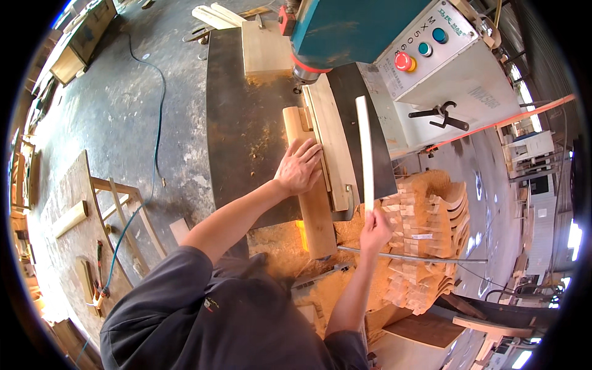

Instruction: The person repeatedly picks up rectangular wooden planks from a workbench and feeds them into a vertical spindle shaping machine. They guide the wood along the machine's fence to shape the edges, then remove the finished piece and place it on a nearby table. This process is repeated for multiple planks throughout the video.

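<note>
My left hand [299,166] lies across a long, thick wooden piece [316,216] on the dark machine table [237,142], its fingers stretched out and pressing on top. The piece has a notch near its far end and overhangs the table's near edge. Along its right side runs a pale wooden fence [336,148]. My right hand [375,231] is closed around the near end of a slim, pale wooden strip [365,154], which points away from me above the table's right part. Just beyond the wooden piece is the machine's spindle head [306,73].
A teal machine body [351,31] overhangs the far side. Its control panel [425,49] has a red button and two teal ones. Stacked curved wooden parts [425,246] under sawdust stand at right. A hose [161,117] crosses the floor near a wooden workbench [68,228] at left.
</note>
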Action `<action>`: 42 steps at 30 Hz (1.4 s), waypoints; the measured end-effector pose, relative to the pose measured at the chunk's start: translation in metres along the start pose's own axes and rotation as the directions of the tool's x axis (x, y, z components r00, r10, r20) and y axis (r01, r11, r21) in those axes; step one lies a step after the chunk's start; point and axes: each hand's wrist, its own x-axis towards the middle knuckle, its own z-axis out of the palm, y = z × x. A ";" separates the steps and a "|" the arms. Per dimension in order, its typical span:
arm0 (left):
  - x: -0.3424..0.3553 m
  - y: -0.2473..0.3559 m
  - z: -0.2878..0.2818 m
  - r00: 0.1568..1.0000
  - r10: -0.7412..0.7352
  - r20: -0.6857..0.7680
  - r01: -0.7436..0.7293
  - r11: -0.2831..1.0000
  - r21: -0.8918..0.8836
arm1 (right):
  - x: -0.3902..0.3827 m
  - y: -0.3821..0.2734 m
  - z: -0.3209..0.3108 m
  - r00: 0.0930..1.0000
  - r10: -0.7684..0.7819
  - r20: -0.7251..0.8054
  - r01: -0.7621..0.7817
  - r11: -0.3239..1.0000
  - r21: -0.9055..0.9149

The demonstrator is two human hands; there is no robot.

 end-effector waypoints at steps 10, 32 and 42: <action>-0.001 0.003 0.001 1.000 0.007 0.008 -0.008 0.997 0.076 | -0.056 -0.058 -0.008 0.974 -0.193 0.123 0.217 0.950 -0.227; -0.018 0.021 -0.004 1.000 -0.004 0.018 0.004 0.999 -0.035 | -0.061 -0.040 0.018 0.897 -0.318 0.308 0.374 0.917 -0.140; -0.023 0.034 0.006 0.996 -0.090 -0.026 0.090 0.996 0.018 | -0.064 -0.042 0.021 0.947 -0.066 0.314 0.080 0.996 -0.032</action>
